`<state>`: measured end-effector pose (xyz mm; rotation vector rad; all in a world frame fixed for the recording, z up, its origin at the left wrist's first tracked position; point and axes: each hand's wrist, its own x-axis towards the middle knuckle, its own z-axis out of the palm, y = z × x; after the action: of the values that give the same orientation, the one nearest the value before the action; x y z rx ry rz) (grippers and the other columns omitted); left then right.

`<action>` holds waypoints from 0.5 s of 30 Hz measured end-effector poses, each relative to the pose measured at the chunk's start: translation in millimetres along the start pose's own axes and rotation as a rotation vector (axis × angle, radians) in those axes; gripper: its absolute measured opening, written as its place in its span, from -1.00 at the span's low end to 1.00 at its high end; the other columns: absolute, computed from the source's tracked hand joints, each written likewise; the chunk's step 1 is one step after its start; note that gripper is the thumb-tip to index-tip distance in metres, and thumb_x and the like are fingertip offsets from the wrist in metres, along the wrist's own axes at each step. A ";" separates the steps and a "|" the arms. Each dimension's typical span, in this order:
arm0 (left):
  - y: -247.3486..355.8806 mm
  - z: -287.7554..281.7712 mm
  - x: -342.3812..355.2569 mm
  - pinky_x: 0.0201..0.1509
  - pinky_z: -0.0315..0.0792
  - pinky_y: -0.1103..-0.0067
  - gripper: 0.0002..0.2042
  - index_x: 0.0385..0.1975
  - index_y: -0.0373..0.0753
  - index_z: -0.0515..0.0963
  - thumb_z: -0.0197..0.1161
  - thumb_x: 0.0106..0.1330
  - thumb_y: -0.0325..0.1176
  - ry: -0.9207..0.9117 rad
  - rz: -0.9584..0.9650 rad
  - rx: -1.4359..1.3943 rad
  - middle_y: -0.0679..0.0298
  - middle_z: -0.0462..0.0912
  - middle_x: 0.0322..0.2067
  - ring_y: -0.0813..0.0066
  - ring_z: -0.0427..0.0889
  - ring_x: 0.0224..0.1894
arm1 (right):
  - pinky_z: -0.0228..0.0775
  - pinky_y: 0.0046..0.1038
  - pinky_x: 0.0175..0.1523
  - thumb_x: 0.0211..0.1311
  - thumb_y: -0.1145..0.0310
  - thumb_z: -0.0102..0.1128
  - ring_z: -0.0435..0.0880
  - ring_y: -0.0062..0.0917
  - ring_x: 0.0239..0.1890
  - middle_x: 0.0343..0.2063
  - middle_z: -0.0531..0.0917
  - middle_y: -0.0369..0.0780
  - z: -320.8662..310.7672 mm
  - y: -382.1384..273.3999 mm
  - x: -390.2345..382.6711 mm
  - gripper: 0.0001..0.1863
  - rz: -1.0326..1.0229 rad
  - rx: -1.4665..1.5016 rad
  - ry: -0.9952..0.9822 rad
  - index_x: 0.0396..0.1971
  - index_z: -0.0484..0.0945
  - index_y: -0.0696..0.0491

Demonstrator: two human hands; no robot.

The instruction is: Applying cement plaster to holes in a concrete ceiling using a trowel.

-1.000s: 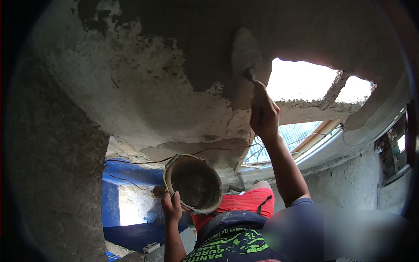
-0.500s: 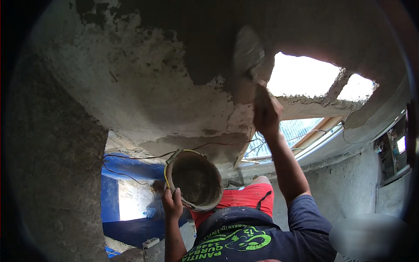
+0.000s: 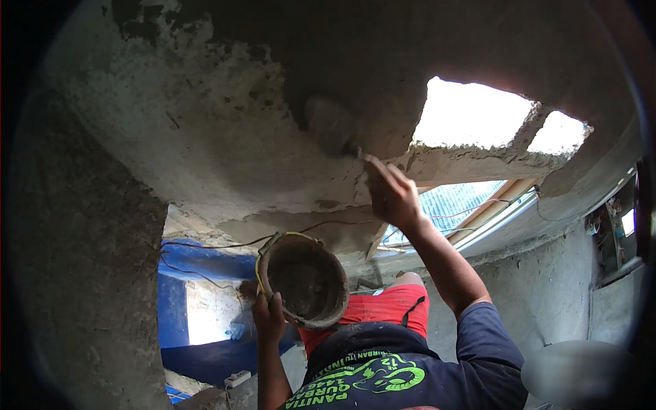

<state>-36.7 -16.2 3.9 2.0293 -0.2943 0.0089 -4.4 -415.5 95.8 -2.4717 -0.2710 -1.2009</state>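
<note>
My right hand (image 3: 395,195) is closed round the handle of a trowel (image 3: 331,126). Its blade, smeared by motion, lies against or very close to the wall (image 3: 232,157), at the edge between dark wet plaster (image 3: 335,61) and a paler rough patch. Below, my left hand (image 3: 268,316) grips the left rim of a round, mortar-crusted bucket (image 3: 335,273), fingers hooked over it. The bucket tilts so that its inside shows, with some grey mortar (image 3: 301,280) in the bottom. A yellow edging runs along its left rim.
Right of the trowel, two bright openings (image 3: 471,116) pierce the wall. Under them is a wood-framed window (image 3: 451,205) with loose wires (image 3: 335,222) hanging across. A blue-painted recess (image 3: 174,307) lies at the lower left, with a white socket box (image 3: 237,379) near it.
The trowel and my right hand have moved left and down along the wall, from beside the bright opening to the edge of the pale patch. My left hand and the bucket stay almost still.
</note>
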 end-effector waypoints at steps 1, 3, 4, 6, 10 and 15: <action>-2.1 -1.5 -1.8 -0.29 0.44 0.20 -0.68 -0.33 -0.40 0.52 0.19 0.48 -0.19 -0.004 -0.010 0.007 -0.09 0.65 -0.45 -0.09 0.68 -0.35 | 0.56 -0.26 -0.43 0.24 0.47 0.27 0.60 -0.22 -0.52 -0.40 0.56 -0.13 -5.7 -4.8 15.1 -0.38 0.003 0.037 0.163 0.34 0.44 0.03; -11.2 -1.5 -1.8 -0.30 0.43 0.18 -0.67 -0.35 -0.39 0.50 0.20 0.48 -0.18 0.019 0.018 0.103 -0.08 0.64 -0.47 -0.10 0.65 -0.37 | 0.56 -0.28 -0.43 0.26 0.46 0.27 0.60 -0.24 -0.51 -0.39 0.55 -0.13 -9.7 -20.6 38.9 -0.40 0.019 0.048 0.233 0.34 0.44 0.04; -10.8 -0.4 1.5 -0.33 0.39 0.17 -0.65 -0.40 -0.38 0.47 0.20 0.49 -0.16 0.032 0.031 0.097 -0.05 0.61 -0.51 -0.11 0.62 -0.41 | 0.57 -0.29 -0.43 0.27 0.45 0.27 0.61 -0.24 -0.50 -0.37 0.56 -0.13 -6.4 -21.2 43.8 -0.41 0.046 -0.037 0.210 0.33 0.44 0.04; -6.2 -0.6 1.6 -0.34 0.38 0.17 -0.64 -0.41 -0.37 0.45 0.20 0.49 -0.16 0.029 0.018 0.067 -0.04 0.60 -0.51 -0.11 0.61 -0.41 | 0.59 -0.31 -0.45 0.27 0.44 0.29 0.64 -0.26 -0.46 -0.31 0.58 -0.14 5.7 -21.7 34.5 -0.41 0.117 -0.159 0.142 0.33 0.45 0.01; -7.2 2.5 1.7 -0.33 0.38 0.19 -0.66 -0.41 -0.37 0.44 0.20 0.50 -0.19 0.050 0.110 0.029 -0.04 0.60 -0.51 -0.10 0.61 -0.40 | 0.60 -0.30 -0.44 0.26 0.44 0.28 0.66 -0.24 -0.45 -0.30 0.59 -0.14 50.1 -7.0 -39.0 -0.38 0.096 -0.146 -0.018 0.35 0.44 -0.05; -12.2 -7.1 -3.1 -0.24 0.41 0.32 -0.70 -0.29 -0.39 0.48 0.17 0.52 -0.20 -0.014 -0.010 0.071 0.04 0.63 -0.42 0.13 0.61 -0.35 | 0.62 -0.15 -0.33 0.13 0.50 0.29 0.70 -0.09 -0.37 -0.25 0.62 -0.07 56.4 -35.9 -87.6 -0.28 0.291 0.080 -0.078 0.38 0.40 0.03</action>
<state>-36.3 -4.1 -3.9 2.1017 -0.2963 -0.0014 -30.1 -360.2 4.1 -2.3897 0.0214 -0.9564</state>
